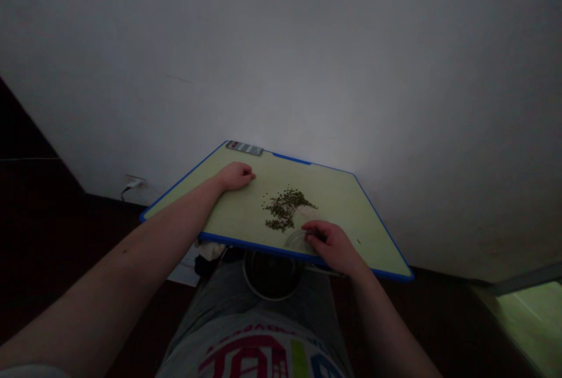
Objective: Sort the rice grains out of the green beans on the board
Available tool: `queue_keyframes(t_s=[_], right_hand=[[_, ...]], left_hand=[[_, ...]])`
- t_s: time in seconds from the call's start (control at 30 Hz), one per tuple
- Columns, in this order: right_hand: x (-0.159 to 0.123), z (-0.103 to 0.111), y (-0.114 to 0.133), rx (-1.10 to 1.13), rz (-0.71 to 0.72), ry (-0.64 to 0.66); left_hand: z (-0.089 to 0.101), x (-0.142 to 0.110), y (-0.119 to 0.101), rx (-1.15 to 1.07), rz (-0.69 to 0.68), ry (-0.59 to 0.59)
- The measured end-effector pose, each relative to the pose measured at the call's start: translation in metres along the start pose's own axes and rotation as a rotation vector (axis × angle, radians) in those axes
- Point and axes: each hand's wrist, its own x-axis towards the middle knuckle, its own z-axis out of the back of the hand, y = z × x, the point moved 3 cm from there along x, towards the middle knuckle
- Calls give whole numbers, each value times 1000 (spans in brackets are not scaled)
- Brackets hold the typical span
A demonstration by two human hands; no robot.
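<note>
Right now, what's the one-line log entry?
Left hand: curled, over blue-edged board | right hand: at clear curved object | dark grains: scattered beside pale heap

Grains (284,207) on board (237,208) ctr; from them phone (244,148) 11 o'c, L hand (235,176) 10, R hand (332,244) 4, pot (273,277) 6.

Right grip (331,245) near grains (286,205), blue-edged board (237,209), pot (274,283)
</note>
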Motion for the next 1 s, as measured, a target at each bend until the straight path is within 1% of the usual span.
queue_keyframes(t_s=[0.1, 0.23, 0.43, 0.53, 0.7, 0.87, 1.0], right_hand=[[-1, -1, 3, 25, 10, -10], [-2, -2, 1, 41, -2, -29], [3, 4, -5, -93, -40, -190], [10, 3, -7, -124, -51, -223], [20, -3, -4, -119, -20, -206], [16, -4, 3, -101, 26, -143], [13, -5, 5, -74, 22, -113]], left_hand=[[2, -1, -2, -1, -4, 8], [2, -1, -3, 12, 11, 6], [-1, 0, 0, -2, 3, 12], [-2, 0, 1, -8, 11, 14], [0, 0, 0, -2, 1, 10], [1, -1, -1, -9, -8, 2], [1, -1, -1, -15, -6, 9]])
